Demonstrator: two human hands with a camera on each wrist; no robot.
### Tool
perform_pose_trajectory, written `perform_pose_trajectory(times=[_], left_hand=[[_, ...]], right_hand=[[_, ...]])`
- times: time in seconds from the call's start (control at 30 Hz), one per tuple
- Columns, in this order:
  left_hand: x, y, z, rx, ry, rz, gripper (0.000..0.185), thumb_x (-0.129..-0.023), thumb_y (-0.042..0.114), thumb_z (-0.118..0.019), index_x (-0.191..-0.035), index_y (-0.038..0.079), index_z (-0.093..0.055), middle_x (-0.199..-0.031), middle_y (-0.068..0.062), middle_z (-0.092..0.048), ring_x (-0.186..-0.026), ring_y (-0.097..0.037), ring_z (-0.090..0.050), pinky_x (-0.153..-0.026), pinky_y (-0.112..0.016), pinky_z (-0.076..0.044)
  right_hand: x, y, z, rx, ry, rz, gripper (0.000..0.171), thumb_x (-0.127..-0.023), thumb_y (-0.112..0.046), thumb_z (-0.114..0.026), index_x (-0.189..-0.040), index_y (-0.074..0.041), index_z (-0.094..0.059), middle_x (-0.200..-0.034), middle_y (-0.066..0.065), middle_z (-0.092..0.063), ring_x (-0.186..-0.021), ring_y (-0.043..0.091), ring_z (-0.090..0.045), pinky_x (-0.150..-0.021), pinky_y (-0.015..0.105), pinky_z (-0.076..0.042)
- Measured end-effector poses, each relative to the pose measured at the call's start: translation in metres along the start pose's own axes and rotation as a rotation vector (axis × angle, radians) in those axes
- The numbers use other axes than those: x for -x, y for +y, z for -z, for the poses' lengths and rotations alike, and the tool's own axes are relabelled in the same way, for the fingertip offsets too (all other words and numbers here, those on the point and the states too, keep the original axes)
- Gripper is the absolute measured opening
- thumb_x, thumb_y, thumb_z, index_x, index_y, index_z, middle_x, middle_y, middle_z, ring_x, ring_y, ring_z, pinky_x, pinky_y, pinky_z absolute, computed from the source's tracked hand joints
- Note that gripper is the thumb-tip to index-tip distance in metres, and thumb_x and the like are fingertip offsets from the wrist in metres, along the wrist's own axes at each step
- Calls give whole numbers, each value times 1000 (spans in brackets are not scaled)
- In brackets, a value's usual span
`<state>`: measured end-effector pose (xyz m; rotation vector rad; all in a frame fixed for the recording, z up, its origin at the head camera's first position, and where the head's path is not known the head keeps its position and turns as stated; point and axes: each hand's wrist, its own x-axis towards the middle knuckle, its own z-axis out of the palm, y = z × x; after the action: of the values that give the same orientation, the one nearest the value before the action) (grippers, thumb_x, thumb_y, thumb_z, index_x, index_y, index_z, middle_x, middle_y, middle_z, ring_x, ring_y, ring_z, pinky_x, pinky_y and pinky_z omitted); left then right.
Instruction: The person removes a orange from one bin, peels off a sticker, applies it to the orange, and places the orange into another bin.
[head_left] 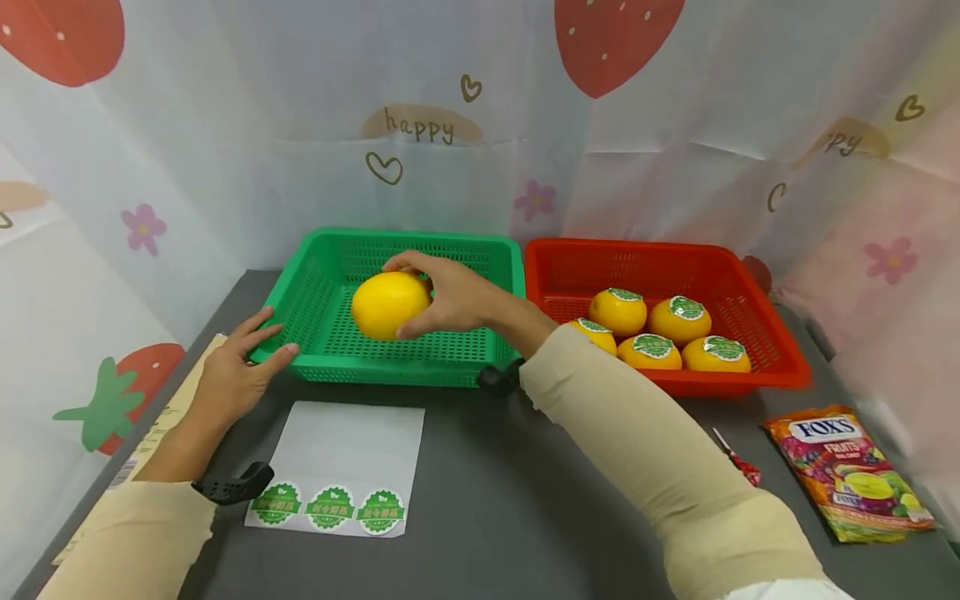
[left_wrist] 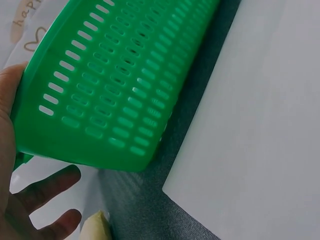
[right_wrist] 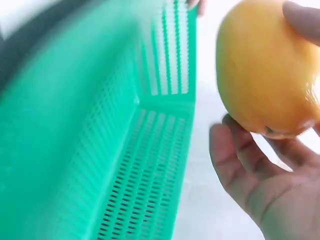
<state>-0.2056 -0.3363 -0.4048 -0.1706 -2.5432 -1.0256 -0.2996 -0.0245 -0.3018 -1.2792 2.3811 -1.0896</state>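
My right hand [head_left: 453, 296] grips a smooth yellow orange [head_left: 388, 306] above the green basket [head_left: 405, 371]. No sticker shows on this fruit's visible side. In the right wrist view, fingers curl beneath the orange [right_wrist: 265, 70] and the thumb presses it from the other side. At the basket's near left corner, my left hand [head_left: 236, 375] holds the rim, its thumb on the near side; two fingers [left_wrist: 52, 187] stick out below the corner in the left wrist view. A white sheet [head_left: 345, 442] with three round green stickers [head_left: 330, 507] lies in front of the basket.
Right beside the green basket stands a red basket [head_left: 780, 350] with several oranges [head_left: 651, 352] bearing green stickers. Toward the right edge lie a FOX'S candy bag [head_left: 847, 475] and a small red-wrapped item [head_left: 742, 468]. Printed paper [head_left: 168, 425] lies beneath the left forearm. A patterned curtain [head_left: 480, 183] hangs behind.
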Motion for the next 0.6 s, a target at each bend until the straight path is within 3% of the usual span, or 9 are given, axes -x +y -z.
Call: perform_pose_trajectory(times=[0.2,0.4,0.6], left_hand=[[-3,-1,4,-10,14,-10,51,-93,23,-67,-128,-11,-55,-149,-15,-37,-134,-42,-32,-91,-61,-36],[0,-4,2,-1,12,24,52,-94,27,-66,-129,-10,-55,-151,-13,-36,-135,-41,-30,-95,-62,-33],[-3,2,-1,-38,-34,27,55,-95,31,-63,-131,-11,-53,-152,-15,-32,-134,-46,-29,-94,-65,-31]], right_hand=[[64,6,-11,-107,197,81,73,-75,-24,-84,-137,-11,-46,-130,-1,-50,-103,19,-51,-81,33,-50],[120,10,-27,-165,308,93,75,-75,-19,-84,-138,-11,-46,-133,-2,-50,-104,17,-53,-87,38,-48],[170,20,-46,-193,388,25,80,-69,-11,-86,-138,-10,-46,-133,4,-51,-108,22,-52,-93,45,-44]])
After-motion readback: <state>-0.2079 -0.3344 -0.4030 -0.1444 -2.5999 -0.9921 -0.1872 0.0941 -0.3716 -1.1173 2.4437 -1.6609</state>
